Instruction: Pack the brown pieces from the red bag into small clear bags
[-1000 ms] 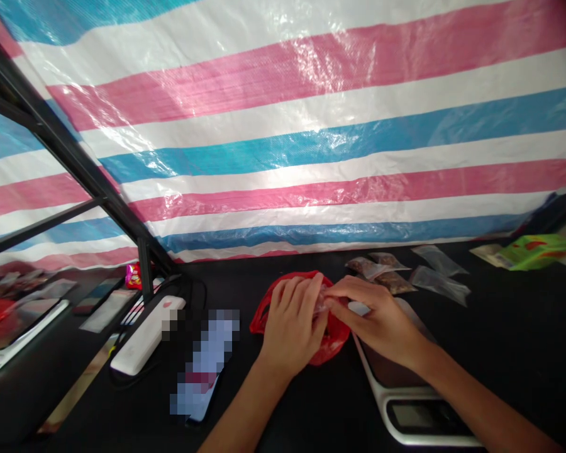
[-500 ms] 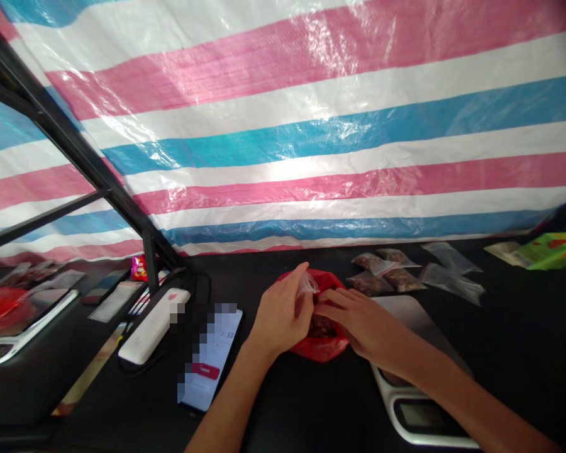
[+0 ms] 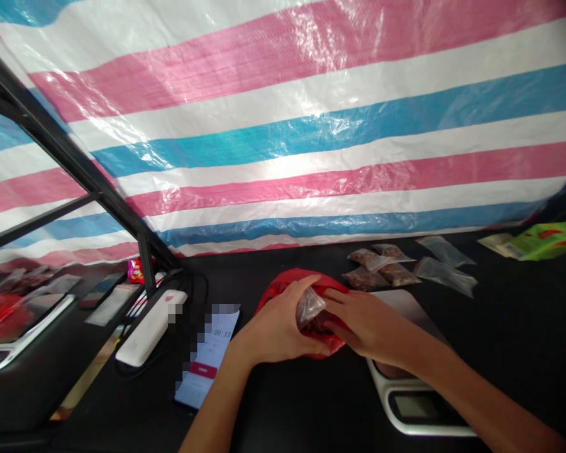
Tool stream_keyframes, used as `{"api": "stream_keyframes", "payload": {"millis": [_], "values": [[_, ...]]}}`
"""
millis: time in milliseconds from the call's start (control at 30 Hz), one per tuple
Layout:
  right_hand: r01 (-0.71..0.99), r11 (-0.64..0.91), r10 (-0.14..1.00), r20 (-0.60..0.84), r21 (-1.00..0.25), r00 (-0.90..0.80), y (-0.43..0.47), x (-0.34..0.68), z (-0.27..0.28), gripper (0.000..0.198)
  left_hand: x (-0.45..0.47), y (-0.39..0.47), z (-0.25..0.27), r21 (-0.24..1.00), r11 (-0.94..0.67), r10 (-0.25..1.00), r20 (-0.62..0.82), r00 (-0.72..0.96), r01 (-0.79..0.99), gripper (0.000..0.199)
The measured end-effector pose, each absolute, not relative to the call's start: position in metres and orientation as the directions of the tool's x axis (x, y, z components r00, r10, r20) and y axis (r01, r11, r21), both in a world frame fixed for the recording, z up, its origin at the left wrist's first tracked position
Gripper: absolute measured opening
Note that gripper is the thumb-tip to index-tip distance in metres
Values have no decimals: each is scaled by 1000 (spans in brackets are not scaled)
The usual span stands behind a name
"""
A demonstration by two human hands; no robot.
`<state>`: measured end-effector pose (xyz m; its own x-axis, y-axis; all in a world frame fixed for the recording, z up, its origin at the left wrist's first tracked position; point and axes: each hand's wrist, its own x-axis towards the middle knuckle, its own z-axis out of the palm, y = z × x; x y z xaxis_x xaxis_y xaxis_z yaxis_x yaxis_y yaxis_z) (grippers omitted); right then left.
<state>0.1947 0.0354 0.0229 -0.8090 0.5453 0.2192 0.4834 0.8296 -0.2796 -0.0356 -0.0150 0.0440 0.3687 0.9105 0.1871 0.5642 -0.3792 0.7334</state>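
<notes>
A red plastic bag (image 3: pixel 279 284) lies open on the black table, with dark brown pieces (image 3: pixel 317 326) visible inside. My left hand (image 3: pixel 280 324) curls over the bag's mouth and grips a small clear plastic bag (image 3: pixel 310 306) between thumb and fingers. From the right, my right hand (image 3: pixel 370 319) reaches into the red bag, its fingers bent beside the clear bag. Its fingertips are partly hidden, and what they pinch I cannot make out. Under my right forearm stands a kitchen scale (image 3: pixel 385 396) with a metal plate.
Several filled clear bags (image 3: pixel 364 277) and flat clear bags (image 3: pixel 446 277) lie behind the scale. A green packet (image 3: pixel 547 241) is at far right. To the left are a phone (image 3: pixel 202 384), a white power strip (image 3: pixel 151 327), a black metal frame (image 3: pixel 117 214) and another scale (image 3: pixel 51 318).
My left hand has turned and opened wider around the clear bag, which shows more now. The red bag's left side has spread outward. My right hand stays at the bag's mouth.
</notes>
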Motion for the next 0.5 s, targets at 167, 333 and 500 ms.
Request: {"api": "stream_keyframes", "payload": {"millis": [167, 333, 500], "values": [[610, 760, 646, 168, -224, -745, 38, 197, 27, 29, -41, -17, 46, 682, -308, 920, 35, 390, 664, 121], [631, 759, 651, 192, -163, -734, 40, 197, 30, 21, -44, -17, 49, 673, -273, 910, -51, 411, 687, 102], [655, 746, 661, 248, -119, -708, 44, 201, 30, 30, -47, -11, 48, 705, -329, 895, 21, 445, 628, 72]]}}
